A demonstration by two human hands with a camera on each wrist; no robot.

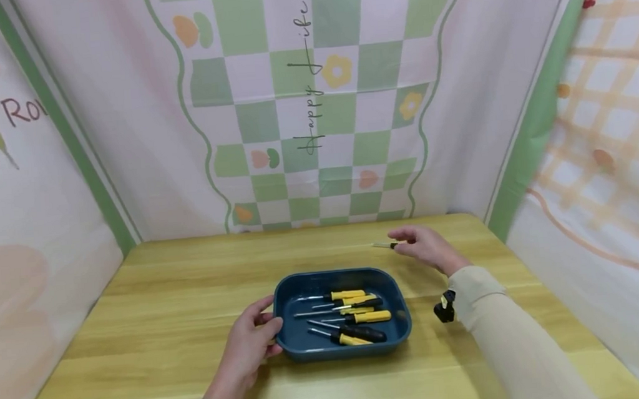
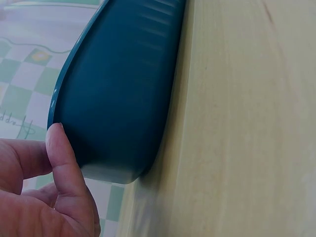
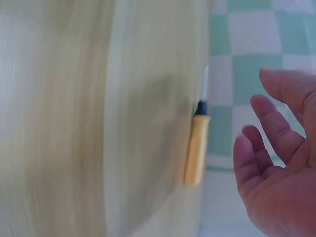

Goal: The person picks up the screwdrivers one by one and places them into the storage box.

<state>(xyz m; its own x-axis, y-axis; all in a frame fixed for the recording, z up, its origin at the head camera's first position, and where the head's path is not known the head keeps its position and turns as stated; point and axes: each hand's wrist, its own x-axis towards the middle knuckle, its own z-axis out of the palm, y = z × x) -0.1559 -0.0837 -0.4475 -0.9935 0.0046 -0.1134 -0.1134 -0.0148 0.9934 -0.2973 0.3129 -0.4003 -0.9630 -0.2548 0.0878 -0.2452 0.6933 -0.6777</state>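
Note:
A dark blue plastic tray (image 1: 343, 352) holds several screwdrivers, most with yellow handles and black collars, plus a black-handled one (image 1: 364, 332). At the tray's left end my left hand (image 1: 243, 343) pinches the rim between thumb and fingers; the left wrist view shows a fingertip against the outer wall (image 2: 113, 98). Beyond the tray, at the right, a single screwdriver (image 3: 196, 150) with a yellow handle lies on the table. My right hand (image 1: 426, 249) hovers over it with fingers spread and loosely bent, holding nothing. From the head view the hand covers most of that handle.
The wood-grain table (image 1: 155, 325) carries the tray near its middle. Patterned curtains (image 1: 312, 100) hang behind the table and along both sides. A black wrist device (image 1: 445, 307) sits at the right sleeve.

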